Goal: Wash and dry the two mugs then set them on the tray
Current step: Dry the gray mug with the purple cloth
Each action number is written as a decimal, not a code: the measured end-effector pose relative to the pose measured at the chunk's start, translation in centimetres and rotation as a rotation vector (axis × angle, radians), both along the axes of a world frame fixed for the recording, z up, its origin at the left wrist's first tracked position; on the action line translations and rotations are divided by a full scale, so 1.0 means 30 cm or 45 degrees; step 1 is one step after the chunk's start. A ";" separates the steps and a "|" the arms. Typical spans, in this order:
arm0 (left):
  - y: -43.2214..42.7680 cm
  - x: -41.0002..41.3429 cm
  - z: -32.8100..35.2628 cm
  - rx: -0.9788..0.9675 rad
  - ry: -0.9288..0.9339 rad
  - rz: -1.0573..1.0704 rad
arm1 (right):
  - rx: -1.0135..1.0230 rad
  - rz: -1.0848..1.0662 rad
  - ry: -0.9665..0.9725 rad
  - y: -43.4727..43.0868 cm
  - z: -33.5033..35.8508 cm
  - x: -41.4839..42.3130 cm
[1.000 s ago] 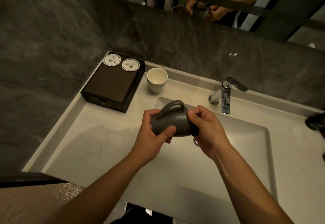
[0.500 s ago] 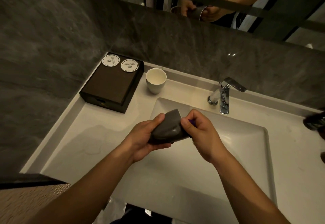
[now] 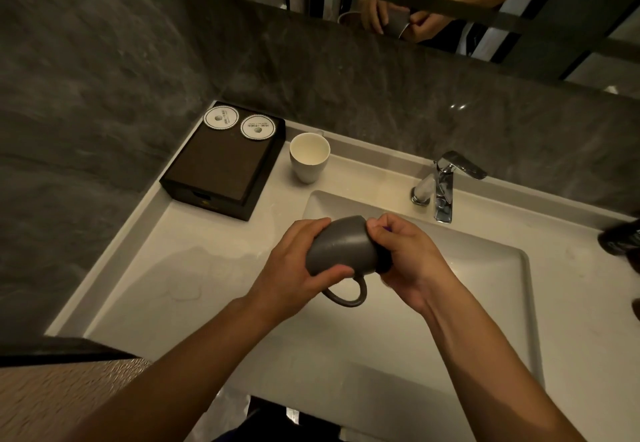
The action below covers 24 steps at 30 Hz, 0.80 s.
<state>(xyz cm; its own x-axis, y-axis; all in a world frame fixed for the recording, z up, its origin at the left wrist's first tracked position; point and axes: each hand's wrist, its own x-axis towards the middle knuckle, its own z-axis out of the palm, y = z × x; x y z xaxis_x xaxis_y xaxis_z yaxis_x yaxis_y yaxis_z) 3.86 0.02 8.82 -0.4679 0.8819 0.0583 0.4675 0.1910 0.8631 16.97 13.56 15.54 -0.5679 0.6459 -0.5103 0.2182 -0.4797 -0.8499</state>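
grey mug (image 3: 341, 249) on its side above the sink (image 3: 491, 289), handle at 6 o'clock | left hand (image 3: 294, 270) grips its base | right hand (image 3: 405, 258) closed at its mouth | white mug (image 3: 309, 157) upright on table (image 3: 166, 268), 11 o'clock | tray (image 3: 221, 164) beside it

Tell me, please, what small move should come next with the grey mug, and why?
Probably keep rubbing inside the rim: the right hand has fingers in the mouth of the grey mug, which the left hand holds sideways over the sink, handle down. The white cup waits untouched.
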 end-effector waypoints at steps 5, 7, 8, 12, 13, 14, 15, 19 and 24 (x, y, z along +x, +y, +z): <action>0.041 0.020 0.087 -0.171 -1.010 0.215 | 0.416 0.035 -0.126 -0.024 -0.014 0.005; 0.058 -0.026 0.107 -0.457 -1.686 0.187 | 0.590 0.147 -0.144 -0.031 -0.020 0.020; 0.051 -0.051 0.112 -0.574 -1.830 0.093 | 0.663 0.219 -0.162 -0.031 -0.022 0.029; 0.040 -0.072 0.087 -0.524 -1.780 0.018 | 0.732 0.344 -0.144 -0.009 -0.028 0.053; 0.040 -0.061 0.086 -0.474 -1.730 0.065 | 0.710 0.340 -0.140 -0.004 -0.031 0.055; 0.040 -0.048 0.087 -0.416 -1.668 0.104 | 0.689 0.329 -0.137 -0.001 -0.034 0.054; 0.041 -0.039 0.082 -0.354 -1.598 0.132 | 0.670 0.314 -0.132 0.000 -0.036 0.053; 0.037 0.000 0.081 -0.146 -1.242 0.101 | 0.593 0.252 -0.099 0.005 -0.027 0.047; 0.027 0.030 0.054 -0.136 -0.373 0.001 | 0.421 0.136 -0.081 0.015 -0.017 0.026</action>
<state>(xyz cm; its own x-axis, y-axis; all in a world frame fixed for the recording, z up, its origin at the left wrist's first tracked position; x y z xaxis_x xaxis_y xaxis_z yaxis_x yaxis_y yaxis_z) 4.75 0.83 10.44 -0.4518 0.8754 -0.1719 0.2013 0.2878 0.9363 17.75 14.00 15.02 -0.6150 0.7208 -0.3197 0.3097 -0.1520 -0.9386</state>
